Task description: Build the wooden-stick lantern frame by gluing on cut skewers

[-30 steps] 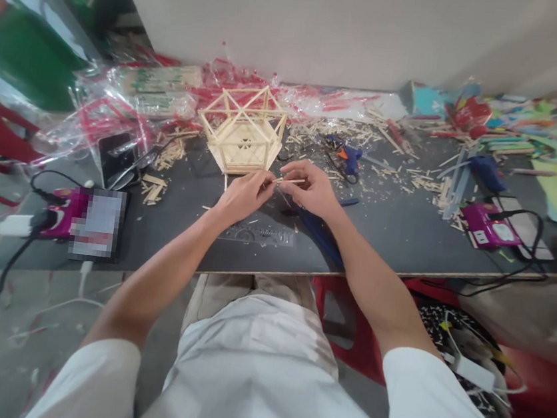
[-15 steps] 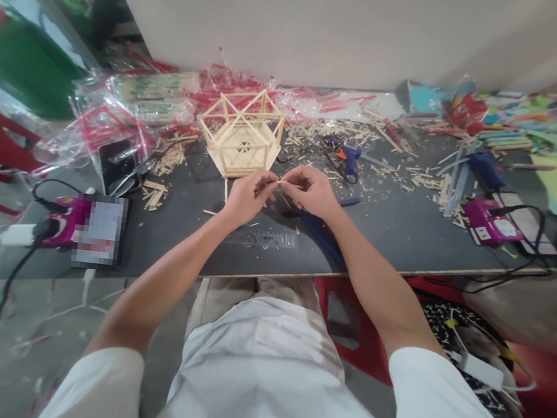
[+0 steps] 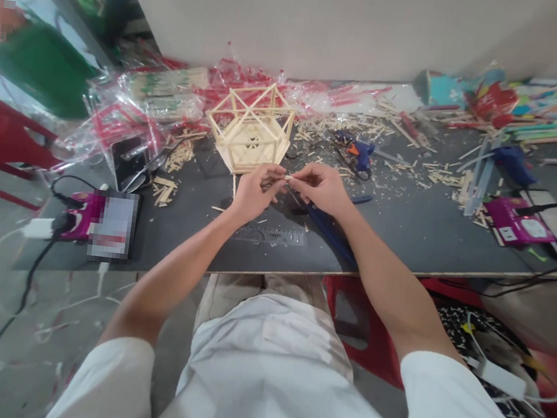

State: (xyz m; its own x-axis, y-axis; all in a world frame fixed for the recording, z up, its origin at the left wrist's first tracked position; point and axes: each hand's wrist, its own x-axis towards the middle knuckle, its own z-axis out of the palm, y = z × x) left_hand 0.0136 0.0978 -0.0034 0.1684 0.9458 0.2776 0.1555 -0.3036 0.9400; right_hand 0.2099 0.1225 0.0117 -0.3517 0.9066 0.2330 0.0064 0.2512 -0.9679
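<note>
My left hand (image 3: 259,192) and my right hand (image 3: 322,188) meet above the dark table. Their fingertips pinch a small pale wooden stick piece (image 3: 287,177) from either side; most of it is hidden by the fingers. Just beyond my left hand stands a frame of thin wooden sticks (image 3: 233,152) with a flat base and triangular bracing on top. A tool with long blue handles (image 3: 330,234) lies under my right wrist, its head partly covered. Nearer the table edge is a clear ruler (image 3: 270,235). A blue glue gun (image 3: 363,156) rests beyond my right hand.
Cut sticks (image 3: 164,190) and scraps litter the table. Plastic wrapping (image 3: 144,103) lies at the back left. A phone (image 3: 113,227) and a purple power strip (image 3: 81,217) sit front left; another purple power strip (image 3: 521,222) and glue sticks (image 3: 483,182) lie right.
The whole view has shifted, so the table's things appear further right. My hands keep their pinch on the small stick piece, with only slight finger movement.
</note>
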